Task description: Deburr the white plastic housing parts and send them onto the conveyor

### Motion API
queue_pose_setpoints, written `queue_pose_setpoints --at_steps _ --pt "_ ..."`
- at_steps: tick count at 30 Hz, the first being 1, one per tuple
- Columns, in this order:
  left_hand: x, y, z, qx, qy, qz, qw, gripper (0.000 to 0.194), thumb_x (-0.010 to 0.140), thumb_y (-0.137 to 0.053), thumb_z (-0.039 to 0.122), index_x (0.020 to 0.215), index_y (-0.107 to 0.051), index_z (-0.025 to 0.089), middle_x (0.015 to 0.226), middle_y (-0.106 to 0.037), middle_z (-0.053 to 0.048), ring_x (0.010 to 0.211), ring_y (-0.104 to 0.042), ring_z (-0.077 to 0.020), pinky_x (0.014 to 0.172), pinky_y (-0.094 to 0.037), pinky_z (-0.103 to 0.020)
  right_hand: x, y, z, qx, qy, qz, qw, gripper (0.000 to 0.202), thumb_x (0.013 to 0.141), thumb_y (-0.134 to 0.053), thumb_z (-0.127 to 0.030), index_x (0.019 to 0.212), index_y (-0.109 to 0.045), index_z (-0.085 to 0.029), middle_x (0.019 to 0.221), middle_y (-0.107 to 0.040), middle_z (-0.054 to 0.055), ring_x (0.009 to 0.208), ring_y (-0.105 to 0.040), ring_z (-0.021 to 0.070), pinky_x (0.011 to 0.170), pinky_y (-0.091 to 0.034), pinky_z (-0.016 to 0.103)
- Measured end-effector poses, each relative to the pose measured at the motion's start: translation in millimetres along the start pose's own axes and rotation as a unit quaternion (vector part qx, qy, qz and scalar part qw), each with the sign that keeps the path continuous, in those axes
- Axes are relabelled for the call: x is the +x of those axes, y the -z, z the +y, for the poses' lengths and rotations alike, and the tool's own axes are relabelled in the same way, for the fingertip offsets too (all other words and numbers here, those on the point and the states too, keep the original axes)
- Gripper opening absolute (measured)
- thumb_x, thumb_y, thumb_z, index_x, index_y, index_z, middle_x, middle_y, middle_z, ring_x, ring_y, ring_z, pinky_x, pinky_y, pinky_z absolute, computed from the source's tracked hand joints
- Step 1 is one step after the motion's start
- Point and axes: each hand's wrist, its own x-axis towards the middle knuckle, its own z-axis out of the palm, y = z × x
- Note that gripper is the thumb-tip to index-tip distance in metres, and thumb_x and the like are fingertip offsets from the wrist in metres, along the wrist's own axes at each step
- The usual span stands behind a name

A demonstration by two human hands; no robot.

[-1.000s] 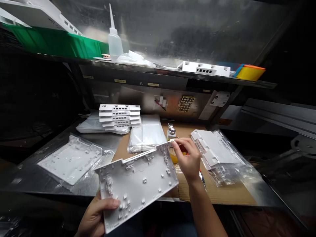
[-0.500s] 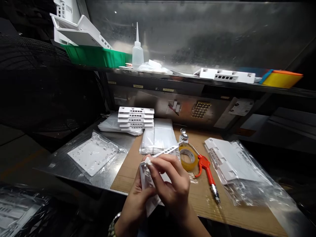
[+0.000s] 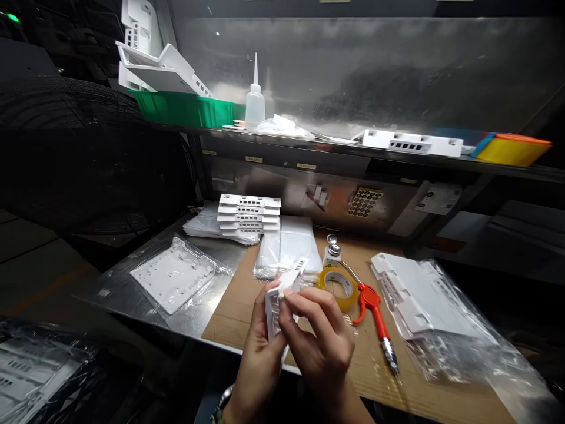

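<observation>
Near the front edge of the bench, my left hand [image 3: 260,359] grips a white plastic housing [image 3: 291,280] that stands tilted on edge, its slotted side facing up and away. The fingers of my right hand [image 3: 324,335] are pinched at the housing's near corner; whether something small is between them is hidden. Just beyond my hands lies a pile of clear plastic bags [image 3: 289,247]. A roll of yellowish tape [image 3: 338,288] sits right of my right hand, with a red air blow gun [image 3: 371,303] beside it.
Stacked white housings [image 3: 249,215] stand at the back. A bagged housing [image 3: 174,277] lies left, more bagged housings [image 3: 424,294] right. A pump bottle [image 3: 332,253] is behind the tape. The shelf above holds a green bin [image 3: 185,110], a dropper bottle [image 3: 255,106] and a yellow container [image 3: 514,150].
The view has shifted a little, so the bench appears lower and farther right. The housing in my hands has turned, showing more of its slotted side. Both hands keep their hold at it.
</observation>
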Motion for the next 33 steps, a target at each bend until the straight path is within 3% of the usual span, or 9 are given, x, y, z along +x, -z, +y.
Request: queue_pose_setpoints --at_steps 4,6,10,16,22,33 --pt "-2 -2.8 -1 0.131 -0.138 0.008 0.982 0.052 0.097 -0.069 0.032 0.145 -0.053 0.045 0.166 -0.041 0.006 0.153 -0.038 -0.0208 0.123 -0.037 -0.028 -2 3 -4 0.017 0.012 -0.02 1.0 0.024 0.093 -0.069 -0.005 0.115 -0.072 -0.015 0.1 -0.07 0.007 0.086 -0.072 0.015 0.077 -0.061 0.027" --pt "-2 -3.2 -2 0.155 -0.171 0.004 0.973 0.048 0.099 -0.065 0.031 0.143 -0.053 0.046 0.169 -0.036 0.007 0.153 -0.036 -0.0192 0.124 -0.035 -0.028 -1 4 -4 0.011 0.014 -0.002 1.0 0.024 0.092 -0.07 -0.005 0.114 -0.072 -0.015 0.099 -0.07 0.006 0.085 -0.072 0.0147 0.076 -0.061 0.026" --pt "-1 -3.5 -6 0.158 -0.174 0.001 0.972 0.044 0.103 -0.059 0.028 0.143 -0.053 0.044 0.17 -0.032 0.005 0.154 -0.034 -0.0202 0.125 -0.033 -0.032 0 5 -2 -0.04 0.002 0.082 0.996 0.025 0.088 -0.074 -0.003 0.11 -0.074 -0.016 0.096 -0.069 0.005 0.084 -0.071 0.0144 0.075 -0.063 0.026" --pt "-5 -6.5 -2 0.128 -0.136 0.007 0.982 0.048 0.098 -0.067 0.027 0.141 -0.056 0.043 0.17 -0.032 0.003 0.154 -0.034 -0.0256 0.124 -0.036 -0.036 -2 4 -4 -0.004 -0.005 0.032 0.999 0.025 0.09 -0.072 -0.004 0.111 -0.072 -0.017 0.096 -0.07 0.005 0.082 -0.072 0.0147 0.072 -0.063 0.026" --pt "-3 -10.5 1 0.141 -0.139 -0.002 0.98 0.042 0.102 -0.059 0.028 0.142 -0.056 0.042 0.17 -0.033 0.003 0.156 -0.031 -0.0232 0.128 -0.028 -0.035 -5 4 1 -0.022 -0.034 0.08 0.996 0.027 0.088 -0.073 -0.004 0.111 -0.073 -0.019 0.095 -0.068 0.005 0.082 -0.07 0.0153 0.071 -0.064 0.028" --pt "-4 -10.4 6 0.158 -0.156 0.006 0.975 0.045 0.101 -0.058 0.022 0.139 -0.056 0.047 0.169 -0.034 0.009 0.157 -0.029 -0.0211 0.129 -0.025 -0.036 -4 8 12 -0.051 -0.05 0.139 0.988 0.025 0.088 -0.073 -0.004 0.106 -0.075 -0.022 0.091 -0.069 0.003 0.079 -0.07 0.0156 0.062 -0.062 0.028"
